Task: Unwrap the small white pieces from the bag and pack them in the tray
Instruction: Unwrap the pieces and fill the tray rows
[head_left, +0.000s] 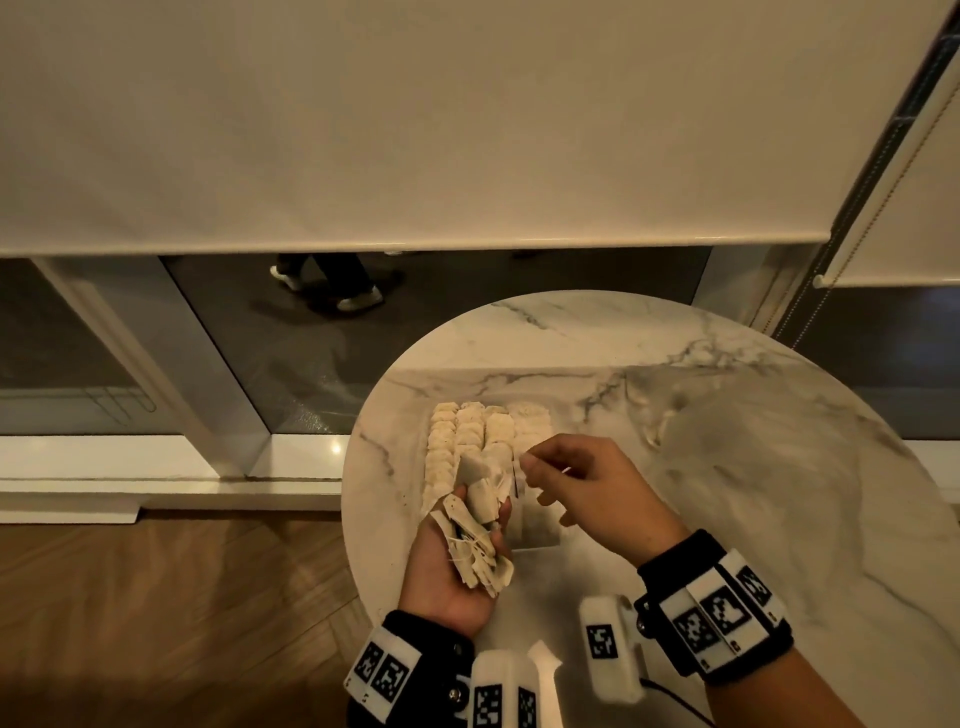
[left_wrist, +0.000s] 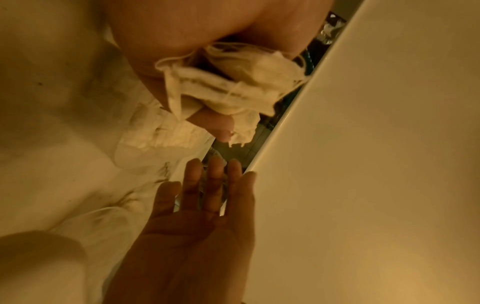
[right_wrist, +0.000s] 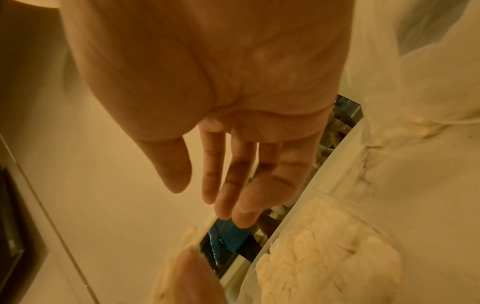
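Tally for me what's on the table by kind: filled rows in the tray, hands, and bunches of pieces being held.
Filled rows in the tray: 4
Hands: 2, left hand and right hand
Held bunch of pieces: 1
Total: 7

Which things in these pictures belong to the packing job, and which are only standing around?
Belonging to the job:
- bundle of white pieces, held in the left hand
- tray with rows of packed pieces
- right hand, reaching toward the bundle

Only around:
- marble table
- roller blind
- wooden floor
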